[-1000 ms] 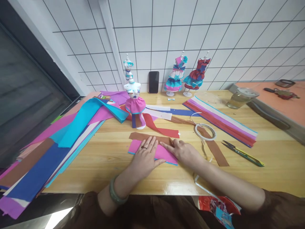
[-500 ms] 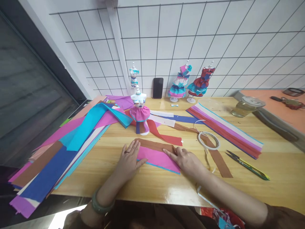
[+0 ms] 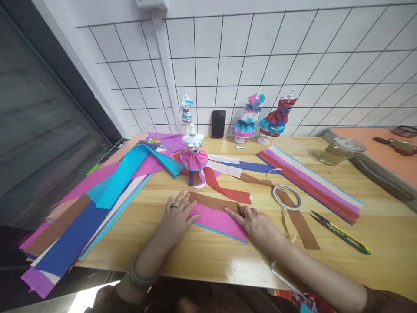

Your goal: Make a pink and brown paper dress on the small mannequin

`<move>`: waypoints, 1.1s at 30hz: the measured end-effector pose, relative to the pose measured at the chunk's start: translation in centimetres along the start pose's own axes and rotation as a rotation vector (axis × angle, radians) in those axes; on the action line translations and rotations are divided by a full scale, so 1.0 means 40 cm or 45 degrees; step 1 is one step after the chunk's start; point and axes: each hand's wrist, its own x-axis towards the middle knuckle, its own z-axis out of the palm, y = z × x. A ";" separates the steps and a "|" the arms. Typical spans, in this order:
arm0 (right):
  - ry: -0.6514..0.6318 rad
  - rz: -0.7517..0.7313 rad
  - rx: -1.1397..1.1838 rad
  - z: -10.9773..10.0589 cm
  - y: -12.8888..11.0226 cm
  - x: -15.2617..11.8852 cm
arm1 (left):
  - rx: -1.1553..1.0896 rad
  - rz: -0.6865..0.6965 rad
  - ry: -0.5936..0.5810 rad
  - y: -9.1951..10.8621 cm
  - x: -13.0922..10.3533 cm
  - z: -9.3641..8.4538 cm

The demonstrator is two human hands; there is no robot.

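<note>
Your L hand [image 3: 176,216]: flat, fingers spread, pressing left end of pink paper [image 3: 219,221] on table [image 3: 325,243], front centre. Your R hand [image 3: 257,222]: flat, fingers together, index pointing along paper's far edge, where brown strip [image 3: 213,202] touches it. Nearby: mannequin w/ pink skirt [image 3: 194,158] behind; tape ring [image 3: 287,196] to right; scissors [image 3: 340,231] further right; stacked paper sheets [image 3: 81,208] at left.

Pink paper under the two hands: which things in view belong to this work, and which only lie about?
In hand: left hand, right hand, pink paper, brown strip.

Lying about: scissors, tape roll, phone, glass jar, striped paper stack.
</note>
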 end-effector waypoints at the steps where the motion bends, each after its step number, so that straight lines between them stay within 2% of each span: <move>1: 0.006 0.000 0.014 0.000 0.002 -0.001 | 0.010 -0.008 -0.002 0.001 0.000 -0.001; 7: 0.050 0.030 0.086 0.013 0.023 -0.027 | 0.041 -0.036 -0.020 0.003 -0.003 -0.011; 10: -0.030 0.116 0.058 0.013 0.044 -0.053 | 0.049 -0.032 -0.020 0.003 -0.004 -0.007; 14: -0.132 0.243 0.016 -0.014 0.059 -0.081 | 0.051 -0.019 -0.016 0.000 -0.005 0.004; 18: -0.089 0.269 0.043 -0.045 0.024 -0.075 | 0.054 -0.017 -0.003 -0.002 -0.004 0.012; 22: -0.062 0.233 0.115 -0.047 -0.020 -0.049 | 0.041 -0.024 0.027 -0.002 -0.005 0.010; 28: -0.123 0.271 0.156 -0.031 -0.018 -0.044 | 0.010 -0.050 0.059 -0.015 -0.011 0.006; 33: -0.123 0.263 0.176 -0.069 -0.038 -0.012 | -0.069 -0.137 0.117 -0.034 -0.009 0.013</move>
